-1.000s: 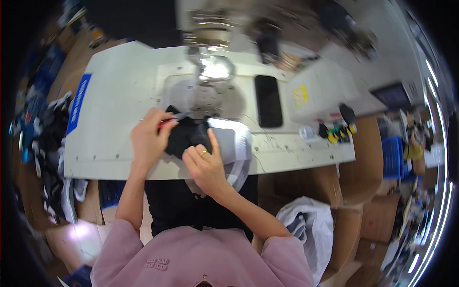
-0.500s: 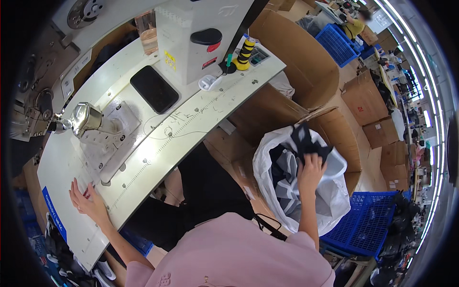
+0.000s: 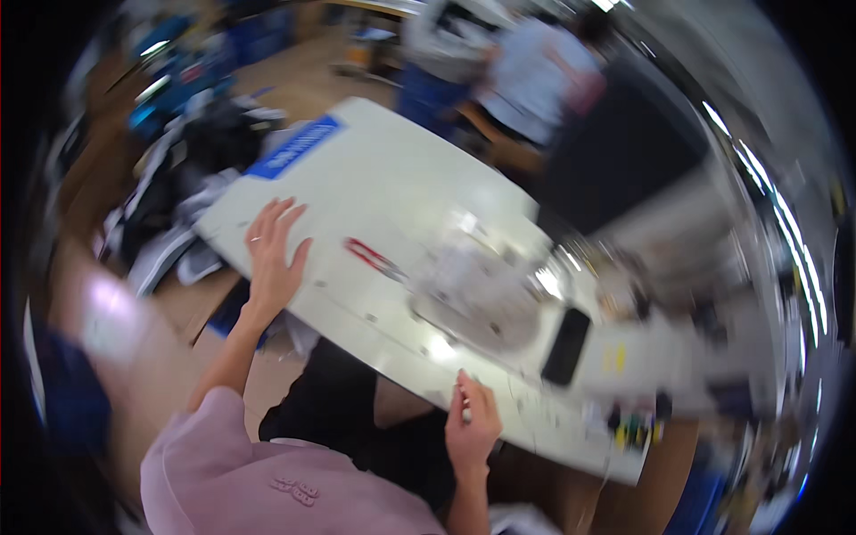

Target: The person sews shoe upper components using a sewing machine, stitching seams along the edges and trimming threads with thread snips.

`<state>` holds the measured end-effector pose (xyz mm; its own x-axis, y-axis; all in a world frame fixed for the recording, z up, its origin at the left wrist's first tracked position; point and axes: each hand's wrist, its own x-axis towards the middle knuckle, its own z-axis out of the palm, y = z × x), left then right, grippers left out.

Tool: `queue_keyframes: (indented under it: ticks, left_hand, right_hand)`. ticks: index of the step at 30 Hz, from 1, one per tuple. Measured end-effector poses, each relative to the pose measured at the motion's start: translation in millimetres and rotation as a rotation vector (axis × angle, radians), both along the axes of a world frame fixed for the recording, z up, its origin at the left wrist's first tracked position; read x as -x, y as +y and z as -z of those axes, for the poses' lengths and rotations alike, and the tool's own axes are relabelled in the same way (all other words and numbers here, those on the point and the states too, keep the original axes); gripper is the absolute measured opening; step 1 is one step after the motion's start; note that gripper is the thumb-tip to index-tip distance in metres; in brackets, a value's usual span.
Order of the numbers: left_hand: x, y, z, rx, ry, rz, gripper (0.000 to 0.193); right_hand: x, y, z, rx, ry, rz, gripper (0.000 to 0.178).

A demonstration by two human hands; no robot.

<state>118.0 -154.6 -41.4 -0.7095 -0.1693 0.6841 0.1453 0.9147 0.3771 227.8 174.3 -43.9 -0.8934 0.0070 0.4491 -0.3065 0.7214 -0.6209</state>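
Observation:
My left hand (image 3: 275, 259) is spread open over the left end of the white sewing machine table (image 3: 374, 160), fingers pointing away from me. My right hand (image 3: 473, 428) is at the table's near edge with its fingers curled in; whatever is in them, if anything, is too small to make out. Between and beyond the hands lies a small red-handled cutting tool (image 3: 366, 255), probably thread snips. The machine's bed (image 3: 486, 308) is smeared by motion. To its right rests a black phone (image 3: 566, 346).
A yellow-and-black item (image 3: 633, 431) stands at the table's right end. Dark and white pieces (image 3: 201, 169) are heaped beyond the left end. Another person in a light top (image 3: 539, 80) sits across the table. Part of a white bag (image 3: 522, 519) shows at the lower edge.
The view has swung left. My right hand has left the white bag and the dark fabric piece, and is now by the table edge. My left hand stays at the table's left end.

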Motion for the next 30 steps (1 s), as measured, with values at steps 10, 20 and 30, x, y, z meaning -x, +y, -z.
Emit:
queue_keyframes:
  ticks: [10,20,30]
  left_hand:
    - [-91,-251,88,-0.134,-0.015,-0.873,0.065]
    - [-89,-309,121,0.138,-0.077,-0.747,0.022]
    - [-88,-155,-94,-0.371,0.433,-0.404,0.022]
  right_hand:
    - [63,-104,28,-0.055,-0.103,-0.451,0.023]
    - [69,-102,32,0.011,-0.081,-0.428,0.019]
    - [60,-124,-1,0.192,-0.265,-0.527,0.044]
